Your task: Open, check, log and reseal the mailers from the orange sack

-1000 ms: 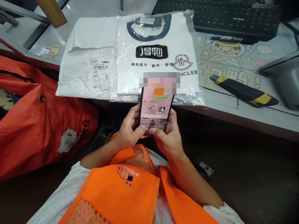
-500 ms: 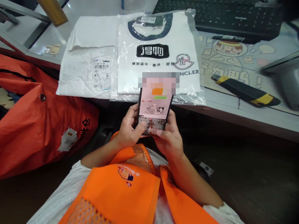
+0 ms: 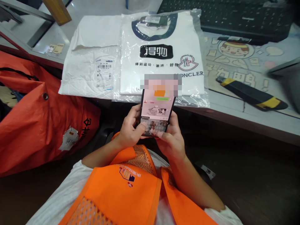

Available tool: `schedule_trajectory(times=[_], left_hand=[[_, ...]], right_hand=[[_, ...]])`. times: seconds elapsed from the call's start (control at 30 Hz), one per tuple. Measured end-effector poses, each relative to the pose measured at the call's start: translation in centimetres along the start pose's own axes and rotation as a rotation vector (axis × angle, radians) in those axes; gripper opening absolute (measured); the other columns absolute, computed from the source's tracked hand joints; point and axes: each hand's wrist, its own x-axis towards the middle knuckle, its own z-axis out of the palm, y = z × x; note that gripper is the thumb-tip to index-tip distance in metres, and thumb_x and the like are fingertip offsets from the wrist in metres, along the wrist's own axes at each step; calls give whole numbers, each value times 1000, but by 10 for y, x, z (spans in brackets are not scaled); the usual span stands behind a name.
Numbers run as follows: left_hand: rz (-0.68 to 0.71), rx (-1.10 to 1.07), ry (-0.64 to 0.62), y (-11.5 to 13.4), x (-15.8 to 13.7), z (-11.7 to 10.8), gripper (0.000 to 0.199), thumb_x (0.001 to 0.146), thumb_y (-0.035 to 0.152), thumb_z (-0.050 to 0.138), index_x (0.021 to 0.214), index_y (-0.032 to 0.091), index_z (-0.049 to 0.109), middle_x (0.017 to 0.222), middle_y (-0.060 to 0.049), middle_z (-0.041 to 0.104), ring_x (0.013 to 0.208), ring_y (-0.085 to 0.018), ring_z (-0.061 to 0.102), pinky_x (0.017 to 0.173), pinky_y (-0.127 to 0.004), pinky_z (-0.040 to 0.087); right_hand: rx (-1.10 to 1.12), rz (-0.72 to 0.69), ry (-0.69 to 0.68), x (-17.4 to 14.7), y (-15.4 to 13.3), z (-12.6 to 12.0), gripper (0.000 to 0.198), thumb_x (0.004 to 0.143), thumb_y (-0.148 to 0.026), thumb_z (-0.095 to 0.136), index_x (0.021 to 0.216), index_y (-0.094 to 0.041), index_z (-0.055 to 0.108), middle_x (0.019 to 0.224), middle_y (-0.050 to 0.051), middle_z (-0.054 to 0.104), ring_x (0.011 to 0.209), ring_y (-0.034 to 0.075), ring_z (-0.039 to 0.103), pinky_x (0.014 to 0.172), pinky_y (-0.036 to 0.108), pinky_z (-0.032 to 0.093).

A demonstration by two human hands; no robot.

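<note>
A smartphone is held upright between both hands in front of the table edge, its screen showing a chat with a keyboard at the bottom. My left hand is closed round its left side, thumb over the keyboard. Round the right side wraps my right hand, its thumb at the lower screen. The top of the phone is blurred out. Behind it lies a folded white T-shirt with a dark collar, in a clear plastic bag. Beside that, on the left, is a white mailing bag with a printed shipping label.
A black and yellow utility knife rests on a cartoon desk mat at the right. Behind is a black keyboard. A large red bag stands left of my lap. A dark grey device sits at the right edge.
The view has shifted slightly, so the table things appear a little further right. My left thumb has moved slightly over the keyboard, and the text row above the keys has changed.
</note>
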Motion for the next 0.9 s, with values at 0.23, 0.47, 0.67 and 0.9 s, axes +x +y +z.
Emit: schedule_trajectory(times=[0.23,0.47,0.67,0.9], left_hand=[[-42,10,29,2,1,0,45,97,44,60,132,18,50,117,-11,71,101,-23,71,81,-31,58],[-20,-10,-34,-4,0,-1,57,93,45,64,140,20,43,128,-13,67,111,-25,69,91,-36,58],[-7,-47,-94,-5,-1,-1,60,92,39,65,143,20,41,132,-13,65,116,-26,67,94,-37,58],[-19,-3,-75,-5,0,0,63,90,39,67,143,20,41,130,-13,65,115,-26,67,93,-35,58]], right_hand=[[4,9,-11,0,2,-1,63,73,-21,79,129,-36,54,118,0,71,110,28,69,89,48,64],[14,-28,-6,1,3,0,61,74,-21,78,128,-36,55,118,-1,71,109,26,70,95,47,61],[-1,-71,61,3,3,1,55,75,-25,79,124,-34,57,116,-1,71,105,23,70,96,43,59],[-32,-69,64,3,4,-1,55,75,-26,79,125,-34,57,114,-1,71,103,24,69,93,43,59]])
